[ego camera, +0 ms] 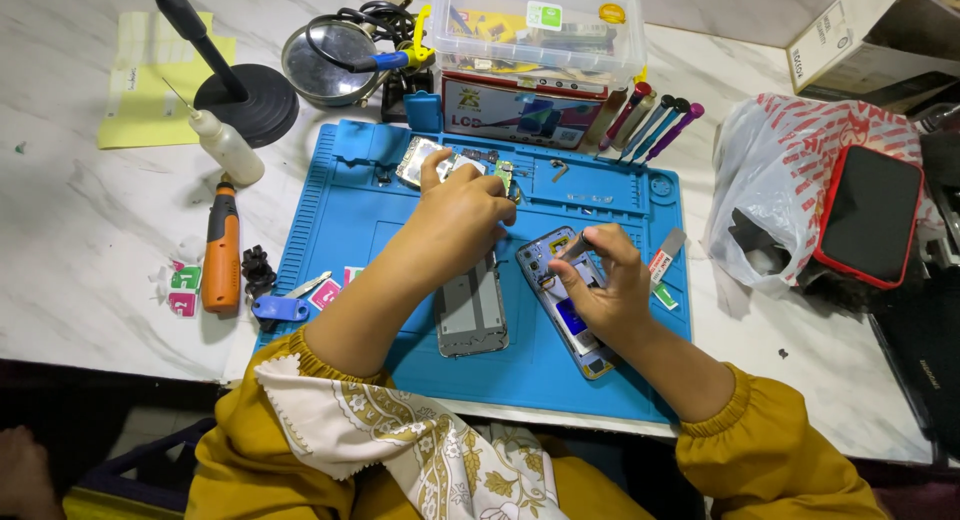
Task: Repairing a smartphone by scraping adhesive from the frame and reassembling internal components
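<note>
A clear plastic lidded box [540,30] at the back of the table holds small packets and tools, their kinds too small to tell; a white and red striped plastic bag [800,170] lies open at the right, its contents dark and unclear, with a red-edged phone [868,215] resting against it; screwdrivers [650,125] lean beside the box. On the blue repair mat [340,220] lies an opened phone frame [565,300], bluish inside, its length running toward the person; the right hand [605,290] rests on it, thumb and forefinger pinched narrow on a small dark part [575,245] at the frame's upper end. The left hand [465,210] reaches to the mat's rear, fingers curled down onto a circuit board [430,160]; whether they grip it I cannot tell. A grey back panel [470,315] lies between the forearms; an orange electric screwdriver [221,245] lies off the mat at left.
</note>
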